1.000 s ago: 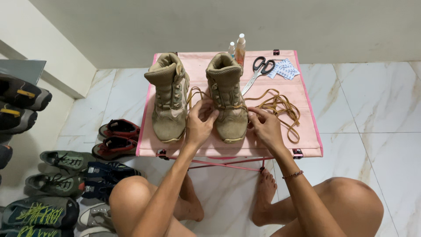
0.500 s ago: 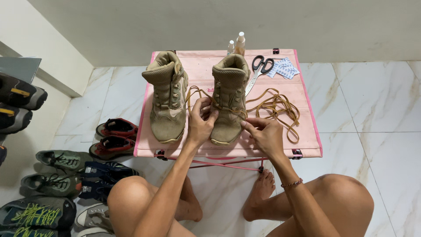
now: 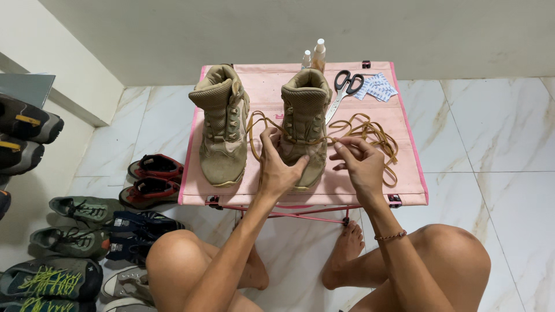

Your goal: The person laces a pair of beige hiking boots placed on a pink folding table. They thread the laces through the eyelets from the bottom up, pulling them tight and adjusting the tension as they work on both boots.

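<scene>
Two tan lace-up boots stand on a small pink folding table [image 3: 399, 179]. The left boot [image 3: 221, 130] is untouched. My left hand [image 3: 277, 164] rests on the toe and side of the right boot [image 3: 305, 110], fingers pinching a tan lace by its eyelets. My right hand [image 3: 361, 162] is just right of that boot, fingertips pinched on the same tan lace [image 3: 370, 130], which loops loosely across the table's right half.
Black-handled scissors [image 3: 346, 86], several small white-and-blue packets [image 3: 378, 88] and two small bottles [image 3: 313, 56] lie at the table's back. Several pairs of shoes [image 3: 87, 231] crowd the marble floor at left. My bare knees and feet are under the table's front edge.
The right boot has shifted slightly and my right hand has lifted from the table to pinch the lace beside it. My left hand has slid down onto the boot's toe.
</scene>
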